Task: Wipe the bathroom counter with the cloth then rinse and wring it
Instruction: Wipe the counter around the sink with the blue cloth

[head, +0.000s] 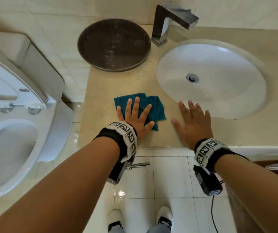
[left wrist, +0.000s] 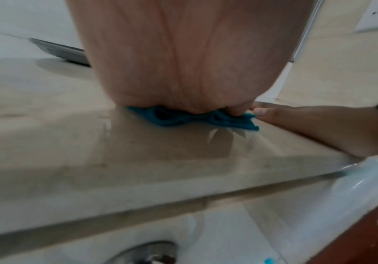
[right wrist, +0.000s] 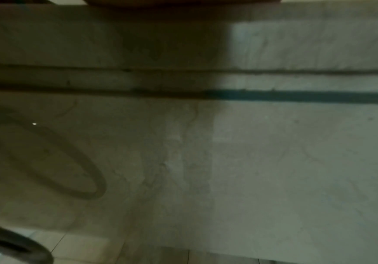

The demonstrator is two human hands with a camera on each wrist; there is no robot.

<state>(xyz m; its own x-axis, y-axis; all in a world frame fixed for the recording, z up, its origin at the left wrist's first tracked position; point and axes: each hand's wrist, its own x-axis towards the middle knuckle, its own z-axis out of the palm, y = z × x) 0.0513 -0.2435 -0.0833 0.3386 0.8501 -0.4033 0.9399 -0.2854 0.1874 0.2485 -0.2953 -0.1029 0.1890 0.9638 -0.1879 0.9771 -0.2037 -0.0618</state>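
A teal cloth (head: 156, 108) lies crumpled on the beige stone counter (head: 101, 88), left of the white sink basin (head: 218, 68). My left hand (head: 135, 113) presses flat on the cloth with fingers spread and straight. In the left wrist view the palm (left wrist: 183, 62) bears down on the cloth (left wrist: 194, 120), and wet streaks shine on the counter (left wrist: 93, 151) in front of it. My right hand (head: 193, 120) rests flat on the counter by the basin's rim, fingers straight, holding nothing. The right wrist view is dark and shows only the counter's front face (right wrist: 296, 160).
A dark round tray (head: 113, 44) stands at the back of the counter. A square metal faucet (head: 170, 19) rises behind the basin. A white toilet (head: 12, 115) with its lid up stands to the left. White floor tiles (head: 168, 179) and my shoes lie below.
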